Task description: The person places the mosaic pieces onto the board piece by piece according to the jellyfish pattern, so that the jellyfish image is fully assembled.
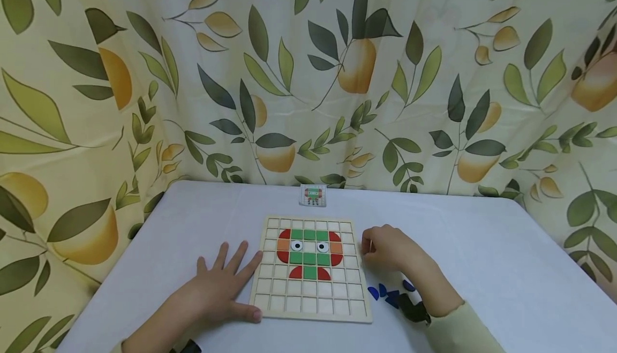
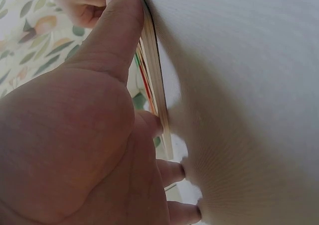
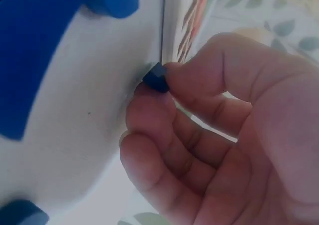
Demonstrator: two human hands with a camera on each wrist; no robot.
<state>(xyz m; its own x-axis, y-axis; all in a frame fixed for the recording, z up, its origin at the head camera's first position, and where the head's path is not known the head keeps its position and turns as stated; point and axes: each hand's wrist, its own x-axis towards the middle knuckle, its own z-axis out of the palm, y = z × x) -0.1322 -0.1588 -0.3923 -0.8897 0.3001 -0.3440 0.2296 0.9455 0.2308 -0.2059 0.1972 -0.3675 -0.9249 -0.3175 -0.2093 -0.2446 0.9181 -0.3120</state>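
A square wooden grid board point(image 1: 341, 306) lies on the table, with red, orange and green tiles point(image 1: 310, 258) and two eye tiles point(image 1: 296, 245) set in its cells. Spread wide, my left hand point(image 1: 217, 291) rests at the board's left side, its thumb and index finger touching the edge. Beyond the right edge, my right hand point(image 1: 391, 248) pinches a small dark blue piece point(image 3: 157, 77) between thumb and finger, close to the table; the piece's full shape is hidden. Several loose blue pieces point(image 1: 373, 292) lie beside the board, below the right hand.
Behind the board, a small picture card point(image 1: 313, 195) shows a similar coloured figure. A white cloth point(image 1: 487, 246) covers the table. A curtain point(image 1: 308, 128) printed with leaves and fruit hangs along the back. A dark device point(image 1: 413, 308) is strapped at the right wrist.
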